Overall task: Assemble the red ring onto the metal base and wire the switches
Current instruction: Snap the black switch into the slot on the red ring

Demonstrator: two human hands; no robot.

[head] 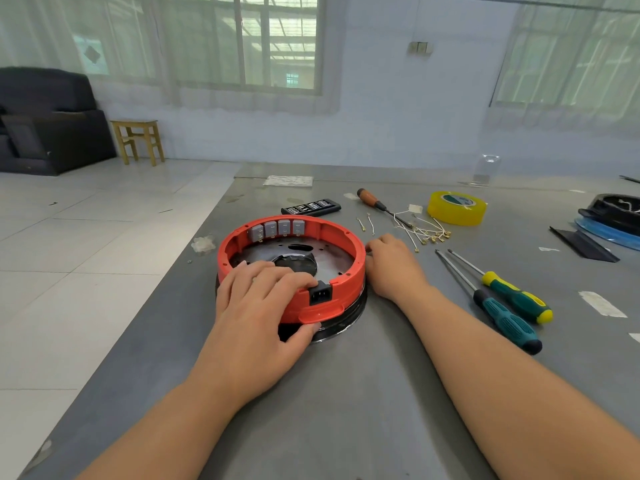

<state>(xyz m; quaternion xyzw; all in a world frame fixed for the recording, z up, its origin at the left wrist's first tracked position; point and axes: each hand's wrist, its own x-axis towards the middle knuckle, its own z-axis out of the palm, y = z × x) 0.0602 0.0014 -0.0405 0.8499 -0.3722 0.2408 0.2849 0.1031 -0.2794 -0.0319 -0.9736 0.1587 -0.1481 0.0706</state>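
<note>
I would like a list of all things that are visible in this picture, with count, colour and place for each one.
red ring: 1, red, on the metal base, table centre
metal base: 1, silver, under the ring
switches: 4, grey, inside the ring's far wall
power socket: 1, black, ring's near wall
wires: a bundle, white, right of the ring
green screwdrivers: 2, green and yellow handles, right side
wooden-handled screwdriver: 1, brown, behind the ring
tape roll: 1, yellow, far right
bit case: 1, black, behind the ring
table: 1, grey
stool: 1, wooden, on the floor
sofa: 1, dark, far left
left hand: grips the ring's near rim
right hand: touches the ring's right side
</note>
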